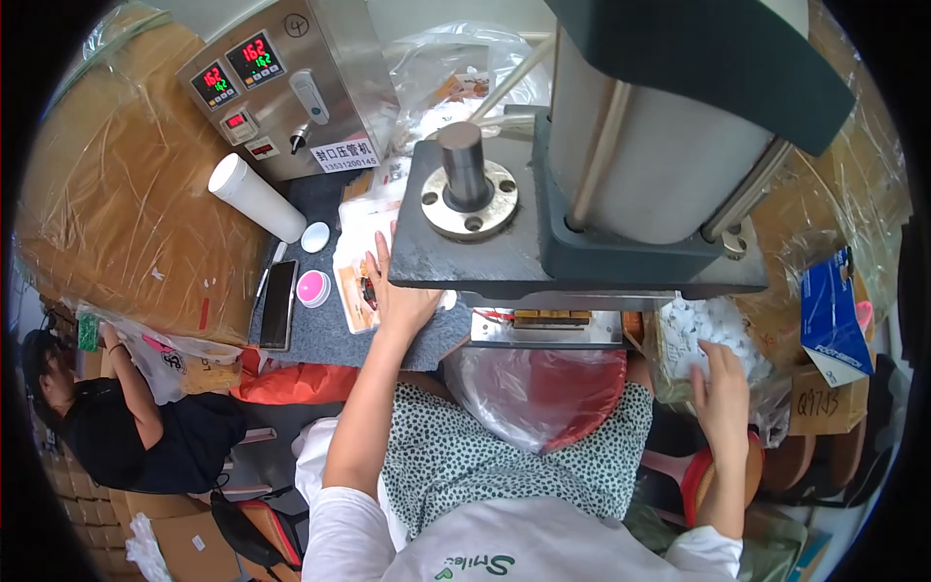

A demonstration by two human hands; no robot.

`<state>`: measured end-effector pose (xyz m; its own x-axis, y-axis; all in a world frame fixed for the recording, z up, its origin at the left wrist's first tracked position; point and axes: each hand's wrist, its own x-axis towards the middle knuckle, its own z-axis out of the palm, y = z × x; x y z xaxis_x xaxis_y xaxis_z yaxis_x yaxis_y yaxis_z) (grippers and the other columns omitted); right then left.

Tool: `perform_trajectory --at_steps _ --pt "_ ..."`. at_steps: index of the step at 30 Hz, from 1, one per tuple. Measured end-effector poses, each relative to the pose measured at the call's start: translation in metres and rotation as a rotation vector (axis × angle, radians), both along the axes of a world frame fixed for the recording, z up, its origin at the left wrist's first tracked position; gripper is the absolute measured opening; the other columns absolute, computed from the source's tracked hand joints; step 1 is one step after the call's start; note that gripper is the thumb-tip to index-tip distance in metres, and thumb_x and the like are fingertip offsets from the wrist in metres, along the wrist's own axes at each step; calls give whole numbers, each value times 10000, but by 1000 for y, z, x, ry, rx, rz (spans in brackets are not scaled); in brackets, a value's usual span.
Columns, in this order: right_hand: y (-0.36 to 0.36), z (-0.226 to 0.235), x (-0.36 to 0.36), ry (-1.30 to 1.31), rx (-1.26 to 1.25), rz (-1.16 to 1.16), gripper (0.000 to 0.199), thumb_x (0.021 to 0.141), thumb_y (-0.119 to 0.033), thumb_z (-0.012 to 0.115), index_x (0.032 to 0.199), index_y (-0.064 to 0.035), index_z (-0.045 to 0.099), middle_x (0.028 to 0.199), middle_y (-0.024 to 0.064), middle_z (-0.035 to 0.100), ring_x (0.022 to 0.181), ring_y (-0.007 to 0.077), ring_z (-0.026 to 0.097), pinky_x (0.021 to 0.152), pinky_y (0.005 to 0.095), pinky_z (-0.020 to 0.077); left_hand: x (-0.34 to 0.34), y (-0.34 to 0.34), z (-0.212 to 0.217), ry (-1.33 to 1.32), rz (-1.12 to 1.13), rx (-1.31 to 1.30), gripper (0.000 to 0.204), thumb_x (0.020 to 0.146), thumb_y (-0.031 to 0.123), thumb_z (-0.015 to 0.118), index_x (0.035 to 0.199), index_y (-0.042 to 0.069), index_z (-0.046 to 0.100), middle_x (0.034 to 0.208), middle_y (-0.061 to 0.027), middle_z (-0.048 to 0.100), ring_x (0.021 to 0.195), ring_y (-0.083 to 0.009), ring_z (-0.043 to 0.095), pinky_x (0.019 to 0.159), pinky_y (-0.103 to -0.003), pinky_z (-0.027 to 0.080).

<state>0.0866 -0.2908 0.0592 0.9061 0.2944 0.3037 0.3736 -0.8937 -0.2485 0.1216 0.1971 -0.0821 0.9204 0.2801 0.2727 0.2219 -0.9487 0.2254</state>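
My left hand [402, 296] lies with its fingers stretched out on printed white and orange pouches [359, 291] on the grey mat, left of the press. Its fingertips rest on the top pouch; part of the stack is hidden by the hand and the machine. On the right, my right hand [721, 386] reaches to an open clear bag of small white pieces [706, 325]. Thumb and fingers are apart at the near side of the pieces, and nothing shows between them. Between my hands sits the press's metal plate [548, 328] with brass-coloured bars.
The grey press [582, 242] rises in front of me. Left of it stand a steel control box [291, 97], a white cylinder [257, 199], a pink-topped round tub [313, 288] and a phone [279, 305]. A blue box [834, 315] is far right. Another person [136, 417] works at left.
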Motion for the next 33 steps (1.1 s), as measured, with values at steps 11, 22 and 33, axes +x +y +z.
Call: perform_trajectory --at_steps 11,22,33 --pt "-16 -26 53 185 72 83 93 835 -36 734 906 22 721 882 217 685 839 417 677 762 480 526 -88 -53 9 -40 -22 160 879 889 538 686 1526 2 403 1618 -288 299 1526 -473 229 1229 -619 137" --pt "-20 -9 61 399 -40 152 176 844 -95 755 952 33 702 930 205 705 912 392 691 810 451 536 -133 -96 0 -78 -87 131 825 899 284 763 1579 50 359 1628 -267 301 1496 -473 278 1216 -586 213" --pt "-21 -27 55 200 1 79 151 853 -42 724 967 20 647 1012 215 665 948 427 653 831 472 516 -138 -88 3 -130 -68 116 738 808 -49 678 1506 0 444 1449 -207 567 1340 -405 534 1149 -491 368"
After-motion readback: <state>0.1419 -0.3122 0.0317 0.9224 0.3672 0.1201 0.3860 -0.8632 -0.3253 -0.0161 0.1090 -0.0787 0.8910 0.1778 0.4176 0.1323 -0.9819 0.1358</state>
